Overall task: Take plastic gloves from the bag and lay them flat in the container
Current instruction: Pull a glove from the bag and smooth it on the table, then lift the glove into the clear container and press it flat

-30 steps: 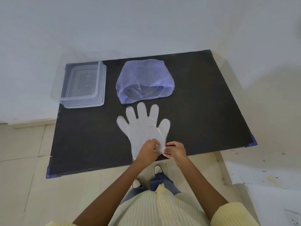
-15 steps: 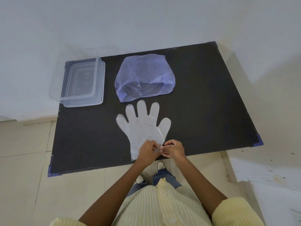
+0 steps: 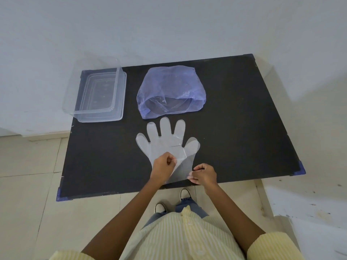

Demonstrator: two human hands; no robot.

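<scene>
A person stands at a dark worktop [image 3: 234, 119] and looks down at it. A clear plastic glove [image 3: 167, 145] lies spread out near the front edge, with its fingers pointing away from the person, toward the bag. The left hand [image 3: 163, 168] pinches a thin layer of the glove at the cuff and lifts it up a little. The right hand [image 3: 203, 174] pinches the cuff edge on the other side, close to the front edge of the worktop. The two hands are near each other but not touching, and the thin plastic stretches between them. I cannot tell if this is one glove or two stuck together. Just behind the glove sits a soft blue plastic bag [image 3: 170, 91], with its open mouth facing the person. Something clear shows inside the mouth. To the left of the bag, at the back corner, sits a clear plastic container [image 3: 101, 96]. Its clear lid leans up at the left side. The container is well apart from the glove.
</scene>
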